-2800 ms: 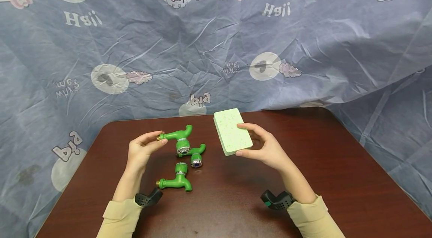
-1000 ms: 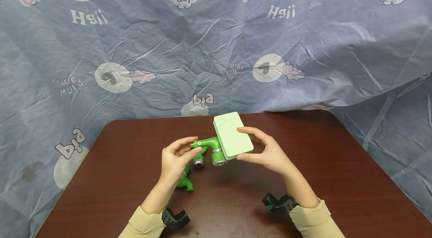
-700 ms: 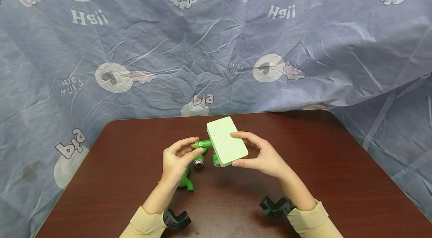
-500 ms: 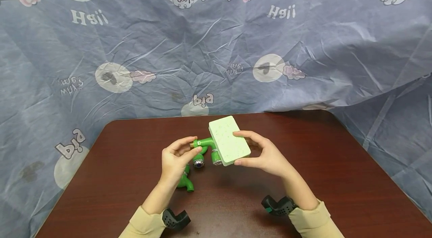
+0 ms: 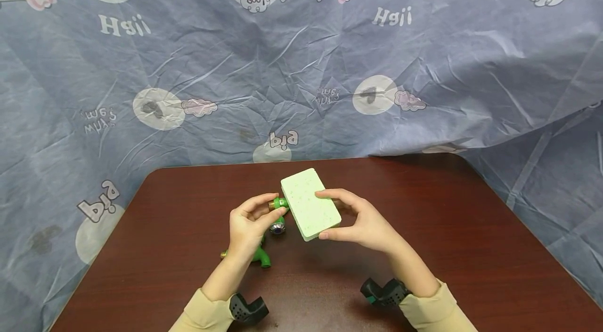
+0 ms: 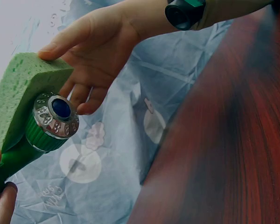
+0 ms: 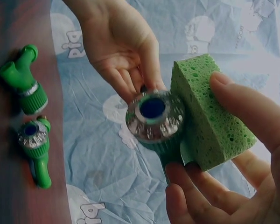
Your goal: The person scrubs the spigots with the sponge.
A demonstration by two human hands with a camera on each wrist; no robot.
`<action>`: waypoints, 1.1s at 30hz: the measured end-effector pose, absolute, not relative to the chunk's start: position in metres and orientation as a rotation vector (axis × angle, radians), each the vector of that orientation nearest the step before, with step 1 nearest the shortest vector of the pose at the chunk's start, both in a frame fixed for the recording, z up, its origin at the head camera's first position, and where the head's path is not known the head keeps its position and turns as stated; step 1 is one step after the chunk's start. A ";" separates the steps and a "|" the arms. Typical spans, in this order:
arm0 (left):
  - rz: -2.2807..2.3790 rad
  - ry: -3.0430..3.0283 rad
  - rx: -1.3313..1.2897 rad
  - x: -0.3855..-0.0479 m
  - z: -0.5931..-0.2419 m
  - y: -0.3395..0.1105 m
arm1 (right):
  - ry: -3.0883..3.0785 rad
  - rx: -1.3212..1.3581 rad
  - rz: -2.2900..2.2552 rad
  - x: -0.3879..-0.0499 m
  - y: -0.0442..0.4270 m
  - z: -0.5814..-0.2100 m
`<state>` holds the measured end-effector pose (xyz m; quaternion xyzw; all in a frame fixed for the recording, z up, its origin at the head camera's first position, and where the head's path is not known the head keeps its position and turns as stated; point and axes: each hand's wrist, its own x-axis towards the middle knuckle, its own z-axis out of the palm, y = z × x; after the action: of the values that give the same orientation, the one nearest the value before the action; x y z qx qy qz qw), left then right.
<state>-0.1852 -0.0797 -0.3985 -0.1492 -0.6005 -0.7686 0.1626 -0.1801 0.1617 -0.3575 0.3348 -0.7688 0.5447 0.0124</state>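
Note:
My left hand (image 5: pixel 247 224) pinches a green plastic tap (image 5: pixel 279 202) by its brass threaded end, above the table. My right hand (image 5: pixel 365 222) grips a pale green sponge (image 5: pixel 311 203) between thumb and fingers. In the head view the sponge covers most of the tap. Seen from the left wrist, the sponge (image 6: pixel 18 88) lies along the tap's green body (image 6: pixel 21 161), beside its ribbed knob. The right wrist view shows the chrome cap with a blue centre (image 7: pixel 154 109) right beside the sponge (image 7: pixel 210 116); fingers of the right hand reach under the tap.
Two more green taps lie on the dark red-brown table (image 5: pixel 424 227): one tap (image 5: pixel 278 226) behind the left hand, another tap (image 5: pixel 261 257) nearer, partly hidden by the left wrist. A printed grey-blue cloth (image 5: pixel 301 59) hangs behind the table.
My left hand has carried the tap rightward to the sponge. The sponge has shifted left, back right, then left and down again over the tap. The two other taps stay put.

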 end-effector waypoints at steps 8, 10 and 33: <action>-2.192 -1.720 -0.410 -0.185 -0.398 -0.081 | -2.422 1.044 1.674 -0.183 0.167 -0.358; -2.193 -1.716 -0.413 -0.186 -0.398 -0.081 | -2.423 1.062 1.674 -0.183 0.168 -0.358; -2.168 -1.684 -0.428 -0.184 -0.395 -0.081 | -2.356 0.952 1.757 -0.193 0.178 -0.359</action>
<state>-0.1837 -0.0811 -0.3947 -0.1513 -0.5962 -0.7675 0.1804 -0.1930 0.1784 -0.3589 0.3082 -0.7623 0.5686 0.0262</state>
